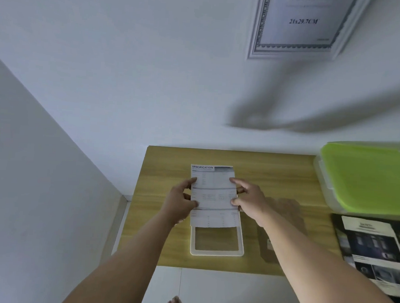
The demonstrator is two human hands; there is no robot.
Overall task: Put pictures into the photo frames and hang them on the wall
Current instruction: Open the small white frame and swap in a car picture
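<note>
- My left hand (182, 201) pinches the left edge of the printed sheet (212, 194) and my right hand (250, 199) pinches its right edge, with both forearms stretched forward.
- The sheet, headed "SPECIFICATION", covers the far part of the white photo frame (216, 252), which lies flat on the wooden table (275, 174).
- Wood shows on both sides of the frame. A green-lidded box (368, 178) and a brochure (375, 251) lie well to the right.

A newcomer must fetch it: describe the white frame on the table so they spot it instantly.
Find the wooden table against the white wall. Near its front edge the white frame lies flat, its far part hidden under the printed sheet that the left hand and right hand hold. Unlike the framed certificate on the wall, its window shows no picture.
</note>
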